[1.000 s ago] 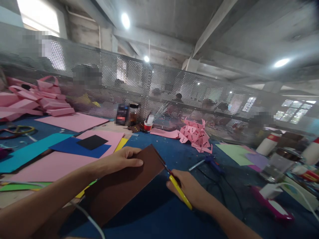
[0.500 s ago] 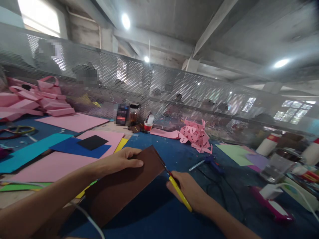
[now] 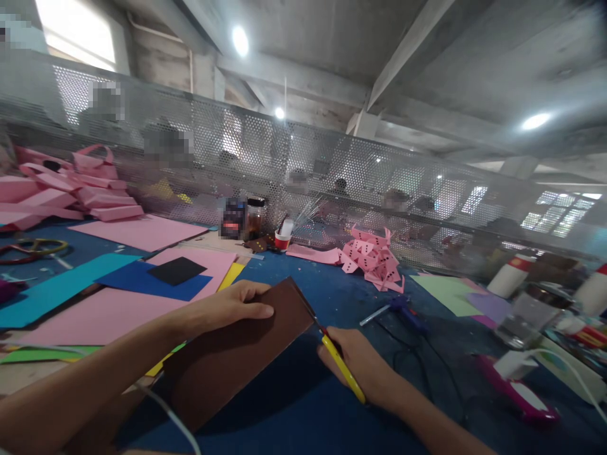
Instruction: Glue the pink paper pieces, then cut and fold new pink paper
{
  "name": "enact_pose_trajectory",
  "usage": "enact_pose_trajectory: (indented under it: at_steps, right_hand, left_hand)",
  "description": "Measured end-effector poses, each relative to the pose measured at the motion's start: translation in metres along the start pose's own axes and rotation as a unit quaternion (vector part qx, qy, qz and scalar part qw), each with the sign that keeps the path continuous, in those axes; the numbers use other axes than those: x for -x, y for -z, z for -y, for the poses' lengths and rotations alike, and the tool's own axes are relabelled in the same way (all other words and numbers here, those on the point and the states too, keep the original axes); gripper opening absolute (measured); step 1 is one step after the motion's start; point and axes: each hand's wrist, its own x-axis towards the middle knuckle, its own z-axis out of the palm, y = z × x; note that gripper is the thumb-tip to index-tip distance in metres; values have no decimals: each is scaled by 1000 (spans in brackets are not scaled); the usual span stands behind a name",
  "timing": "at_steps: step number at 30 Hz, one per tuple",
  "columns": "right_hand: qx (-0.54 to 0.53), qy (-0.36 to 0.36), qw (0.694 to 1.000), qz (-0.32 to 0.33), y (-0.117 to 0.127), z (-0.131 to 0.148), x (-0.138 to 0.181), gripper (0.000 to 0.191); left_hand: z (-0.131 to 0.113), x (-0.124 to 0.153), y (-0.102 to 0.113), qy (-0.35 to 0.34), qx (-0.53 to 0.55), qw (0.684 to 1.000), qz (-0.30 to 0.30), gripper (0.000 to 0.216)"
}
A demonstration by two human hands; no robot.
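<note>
Head view: left hand (image 3: 236, 305) pinches brown sheet (image 3: 237, 351) by its top edge, right hand (image 3: 360, 363) clamped on yellow-handled scissors (image 3: 339, 363) cutting its right edge.

We see of ourselves only two arms and two hands, all bare. Our left forearm (image 3: 95, 373) enters the view at 8 o'clock, broad and uncovered up to the frame edge, and it ends in our left hand (image 3: 232, 308). Our right forearm (image 3: 427, 423) enters at 5 o'clock, bare in the same way, and it ends in our right hand (image 3: 358, 363). A thin white cable (image 3: 173, 420) runs beside the left forearm at 7 o'clock; we cannot tell if it is attached to us.
</note>
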Motion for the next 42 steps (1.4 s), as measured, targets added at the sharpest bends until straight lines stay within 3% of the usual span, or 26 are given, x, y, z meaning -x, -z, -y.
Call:
enact_pose_trajectory:
  at_steps: [42]
  right_hand:
    - [-5,20,1000,-19,-4,-3,0,18]
  left_hand:
    - [11,-4,3,-21,26,999,35,24]
